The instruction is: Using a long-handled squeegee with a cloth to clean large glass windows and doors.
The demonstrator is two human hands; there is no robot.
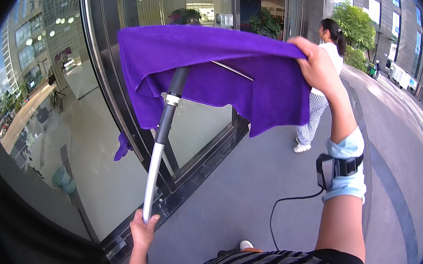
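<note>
My left hand (143, 230) is closed around the lower end of a telescopic pole (153, 180), silver below with a black upper section. The pole rises up and slightly right. A large purple cloth (217, 74) hangs over the pole's top and hides most of the head there; a thin metal bar (233, 70) shows under the fold. My right hand (317, 64), raised at the upper right, grips the cloth's right corner. The cloth spreads in front of a glass door (192, 130) with a dark metal frame.
A person (331, 59) in a white top stands just beyond my right hand. At left is a large glass pane (91, 138) with a long metal handle (99, 58). Grey paving (228, 195) lies below. A black cable (273, 215) hangs from a device strapped to my right arm.
</note>
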